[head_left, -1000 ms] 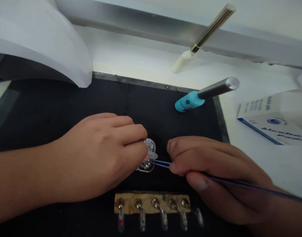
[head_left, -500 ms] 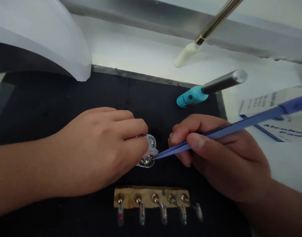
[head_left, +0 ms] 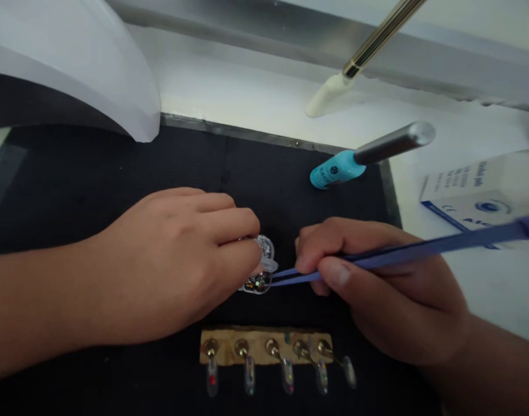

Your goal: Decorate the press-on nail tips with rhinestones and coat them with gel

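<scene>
My left hand [head_left: 178, 266] is closed on a small clear case [head_left: 268, 264] of shiny sequins; its lid stands raised and my fingers hide its left part. In my right hand [head_left: 377, 277] are blue tweezers [head_left: 403, 252], pinched between thumb and fingers. Their two tips are slightly apart at the right edge of the case. Nearer me lies a tan strip [head_left: 258, 355] with several metal stands, each bearing a clear nail tip. The leftmost nail tip [head_left: 211, 378] has a red spot; others show glitter.
A turquoise bottle [head_left: 337, 169] with a silver cap stands at the mat's back right. Behind it is a cream bottle [head_left: 327, 95] with a gold handle. A white curved device [head_left: 95, 63] covers the back left. At right sits an alcohol pad box [head_left: 481, 185].
The tweezers' rear end has swung down and their tips have spread apart. My right hand has shifted slightly lower. My left hand and the case are still.
</scene>
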A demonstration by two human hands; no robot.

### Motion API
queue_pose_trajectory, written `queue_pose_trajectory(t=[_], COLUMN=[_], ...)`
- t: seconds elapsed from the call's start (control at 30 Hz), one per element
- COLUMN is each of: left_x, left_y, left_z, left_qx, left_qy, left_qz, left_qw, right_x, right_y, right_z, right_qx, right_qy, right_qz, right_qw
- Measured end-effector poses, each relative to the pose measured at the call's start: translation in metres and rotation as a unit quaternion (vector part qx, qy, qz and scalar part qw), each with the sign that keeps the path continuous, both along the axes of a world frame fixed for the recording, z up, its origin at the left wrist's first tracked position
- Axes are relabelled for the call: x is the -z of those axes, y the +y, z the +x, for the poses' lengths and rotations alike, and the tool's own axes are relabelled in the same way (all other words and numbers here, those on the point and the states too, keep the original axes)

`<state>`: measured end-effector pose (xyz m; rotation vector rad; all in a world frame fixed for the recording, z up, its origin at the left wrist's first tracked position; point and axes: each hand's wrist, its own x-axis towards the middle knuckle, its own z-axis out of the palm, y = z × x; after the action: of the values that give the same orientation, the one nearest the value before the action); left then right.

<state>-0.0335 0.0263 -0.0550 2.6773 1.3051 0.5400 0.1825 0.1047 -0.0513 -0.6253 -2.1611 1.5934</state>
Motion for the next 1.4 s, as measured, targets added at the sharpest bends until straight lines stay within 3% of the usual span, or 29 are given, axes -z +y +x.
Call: queue_pose_trajectory(t=[0.2, 0.57, 1.13, 1.27, 1.4], left_x=[0.0, 0.0, 0.0, 0.001, 0.0], left_y=[-0.001, -0.001, 0.0, 0.0, 0.0], left_z=[0.0, 0.0, 0.0, 0.0, 0.0], left_qx=[0.001, 0.003, -0.002, 0.002, 0.0], left_qy=[0.004, 0.0, 0.001, -0.003, -0.007], left_qz=[0.005, 0.005, 0.012, 0.017, 0.013], left_qw=[1.0, 1.0, 1.0, 1.0, 1.0], right_x=[0.005, 0.001, -0.001, -0.003, -0.014], right_y=[0.004, 0.005, 0.001, 0.0, -0.003], right_z=[0.0, 0.003, 0.008, 0.012, 0.016], right_qx=[-0.054, -0.113, -0.093, -0.174, -0.186], right_qy=[0.055, 0.049, -0.007, -0.017, -0.057], right_qz=[0.086, 0.148, 0.233, 0.287, 0.377], right_qw=[0.993, 0.981, 0.968, 0.942, 0.906])
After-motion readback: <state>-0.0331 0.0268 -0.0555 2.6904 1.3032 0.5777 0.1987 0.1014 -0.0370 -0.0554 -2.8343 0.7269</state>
